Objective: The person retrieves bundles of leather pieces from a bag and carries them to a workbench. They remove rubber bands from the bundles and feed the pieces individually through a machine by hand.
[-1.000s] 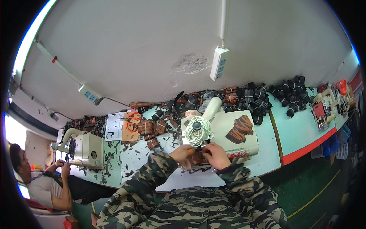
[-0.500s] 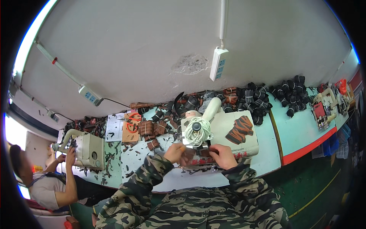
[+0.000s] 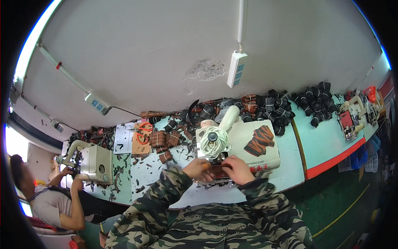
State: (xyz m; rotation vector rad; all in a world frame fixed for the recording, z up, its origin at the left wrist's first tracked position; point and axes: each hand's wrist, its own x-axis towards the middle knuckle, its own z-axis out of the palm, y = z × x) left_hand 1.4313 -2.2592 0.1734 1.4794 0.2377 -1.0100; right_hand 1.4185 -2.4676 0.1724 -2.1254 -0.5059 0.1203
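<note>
Brown leather, a small dark piece (image 3: 216, 170), sits pinched between both hands right at the front edge of the cream machine (image 3: 248, 143), just under the big spool of white cord (image 3: 213, 143). Left hand (image 3: 198, 169) clamps its near end, fingers curled tight on it; right hand (image 3: 236, 169) grips the other end, thumb pressed down on top. Camouflage sleeves (image 3: 265, 199) run up from the lower edge. On the machine's flat top lies a fan of brown strips (image 3: 259, 140), just beside the spool. Farther back, bundles of black and brown straps (image 3: 290, 103) crowd the wall side of the pale green bench (image 3: 323, 141). Off to the left, orange-handled scissors (image 3: 145, 126) rest on a sheet, and another person (image 3: 54, 199) works at a second cream machine (image 3: 93, 162), well apart
</note>
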